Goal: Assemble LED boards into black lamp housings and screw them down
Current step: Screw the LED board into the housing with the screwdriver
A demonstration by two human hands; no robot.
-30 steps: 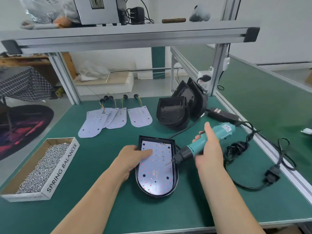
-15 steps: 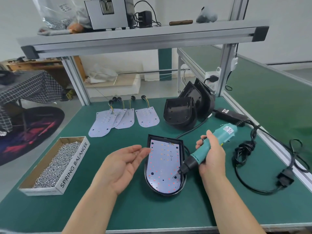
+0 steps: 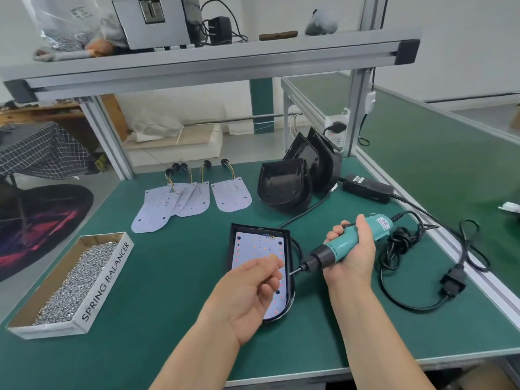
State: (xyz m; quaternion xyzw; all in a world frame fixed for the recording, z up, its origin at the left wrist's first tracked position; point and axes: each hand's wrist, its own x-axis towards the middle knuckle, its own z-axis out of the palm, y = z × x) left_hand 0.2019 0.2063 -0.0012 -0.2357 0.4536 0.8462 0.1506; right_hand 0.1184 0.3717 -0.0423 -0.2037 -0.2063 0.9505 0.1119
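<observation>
Your left hand hovers palm-up over the near end of the lamp housing, thumb and fingertips drawn together close to the bit. They are blurred, so it cannot be told whether they pinch a screw or nothing. Just to the right, your right hand is wrapped firmly round the teal electric screwdriver. Its bit slants down and left toward the housing's right edge but is not yet set in any hole.

The housing lies flat on the green bench between your hands, with an LED board seated inside it. Dark holes show on the board, and no driven screw can be made out. By that reading, this unit is placed but not fastened, and the screwing stage is only starting.

To the left stands an open box heaped with screws. On the right, the screwdriver's cord lies bunched on the bench.

Farther back, several loose LED boards lie fanned with their wire tails toward the far edge. Beside them a stack of empty housings leans upright, with a black power adapter just to its right. Most of the batch appears to remain.
</observation>
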